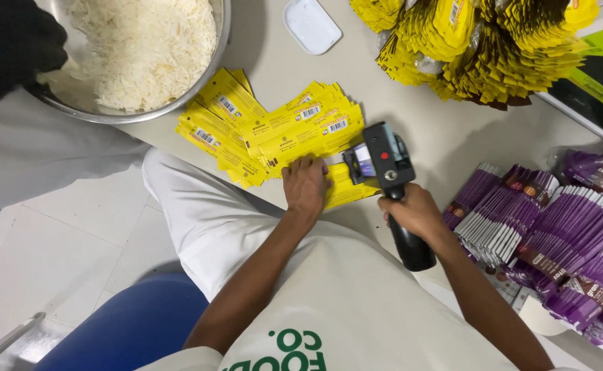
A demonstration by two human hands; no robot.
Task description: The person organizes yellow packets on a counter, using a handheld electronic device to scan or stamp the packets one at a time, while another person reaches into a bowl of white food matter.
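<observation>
Head view: I judge the step in hand to be marking flat yellow packets one at a time with a handheld printer. My right hand (417, 211) is wrapped fully around the black grip of the handheld printer (386, 165), fingers closed on the handle, with the printer head tilted down toward the table (446, 130) and its small screen facing up. My left hand (306, 184) lies flat, palm down and fingers spread, pressing on the top yellow packet (346, 189) at the near edge of the fanned stack of yellow packets (274, 130); it pins rather than pinches. The pinned packet lies between my two hands, touching the left fingertips and just under the printer nose, so the work sits directly at the tool. The next move, in my judgement, calls for a steady, level pass of the printer along the packet while the left hand keeps it from sliding. A metal bowl of white rice (143, 48) stands beyond the stack to the left, a heap of yellow pouches (480, 48) lies at the far right, and purple sachets (555, 233) lie fanned beside my right arm.
</observation>
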